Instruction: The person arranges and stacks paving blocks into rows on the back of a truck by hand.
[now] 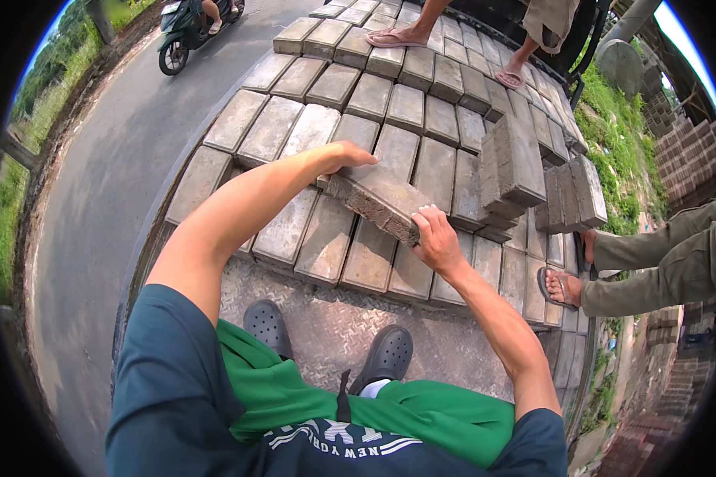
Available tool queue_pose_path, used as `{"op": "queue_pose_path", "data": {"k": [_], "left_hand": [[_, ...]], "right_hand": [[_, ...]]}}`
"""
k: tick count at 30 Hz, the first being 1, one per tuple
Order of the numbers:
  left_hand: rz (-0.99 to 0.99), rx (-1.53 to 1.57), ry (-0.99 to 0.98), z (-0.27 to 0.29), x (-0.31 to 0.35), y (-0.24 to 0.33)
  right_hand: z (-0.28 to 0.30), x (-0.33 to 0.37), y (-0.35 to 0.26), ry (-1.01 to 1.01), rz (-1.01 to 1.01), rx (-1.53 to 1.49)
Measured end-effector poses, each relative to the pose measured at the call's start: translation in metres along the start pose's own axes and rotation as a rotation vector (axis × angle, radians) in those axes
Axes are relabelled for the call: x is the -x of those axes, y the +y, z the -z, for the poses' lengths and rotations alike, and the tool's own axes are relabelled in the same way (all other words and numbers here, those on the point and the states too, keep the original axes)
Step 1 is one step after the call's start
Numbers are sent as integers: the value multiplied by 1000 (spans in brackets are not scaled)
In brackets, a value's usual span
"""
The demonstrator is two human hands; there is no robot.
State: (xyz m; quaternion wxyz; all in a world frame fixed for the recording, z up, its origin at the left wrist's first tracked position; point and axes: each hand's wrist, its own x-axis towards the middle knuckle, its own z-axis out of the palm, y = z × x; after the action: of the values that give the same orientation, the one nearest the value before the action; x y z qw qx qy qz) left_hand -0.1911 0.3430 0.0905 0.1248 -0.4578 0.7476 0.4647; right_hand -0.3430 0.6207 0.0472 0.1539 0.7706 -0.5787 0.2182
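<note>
Between my two hands, a grey concrete paving block (379, 199) is tilted, its rough brown side facing me. My left hand (348, 157) grips its far left end, with the fingers partly hidden behind it. At the near right end my right hand (437, 240) is closed round the block, fingertips over the top edge. Beneath it lie closely laid rows of similar blocks (324, 238). To the right of my hands, a few blocks (517, 163) stand on edge on top of the layer, with another upright group (573, 195) beside them.
My clogs (386, 354) stand on a metal truck bed (318, 326). One person's sandalled feet (402, 37) are on the blocks at the far side; another person's foot (561, 286) is at the right. A motorbike (184, 36) is on the road (127, 143) at left.
</note>
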Motion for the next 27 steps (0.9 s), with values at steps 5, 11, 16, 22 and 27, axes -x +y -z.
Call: {"op": "queue_pose_path", "data": {"k": [5,11,16,22,27], "left_hand": [[-5,-135,117,1,29,-2],[-878,-435,654,-40,90,-16],[-653,-269,438,-37,153,-27],[246,486,-221,-57,189,-46],[450,891,-447,-118,239,-62]], "right_hand": [[-6,12,-3,7,61,31],[43,-28,-36,-25,49,1],[93,-58,-88,-128,-70,-174],[86,-32,-124,-211,136,-89],[51,-11,-155,-89,251,-93]]}}
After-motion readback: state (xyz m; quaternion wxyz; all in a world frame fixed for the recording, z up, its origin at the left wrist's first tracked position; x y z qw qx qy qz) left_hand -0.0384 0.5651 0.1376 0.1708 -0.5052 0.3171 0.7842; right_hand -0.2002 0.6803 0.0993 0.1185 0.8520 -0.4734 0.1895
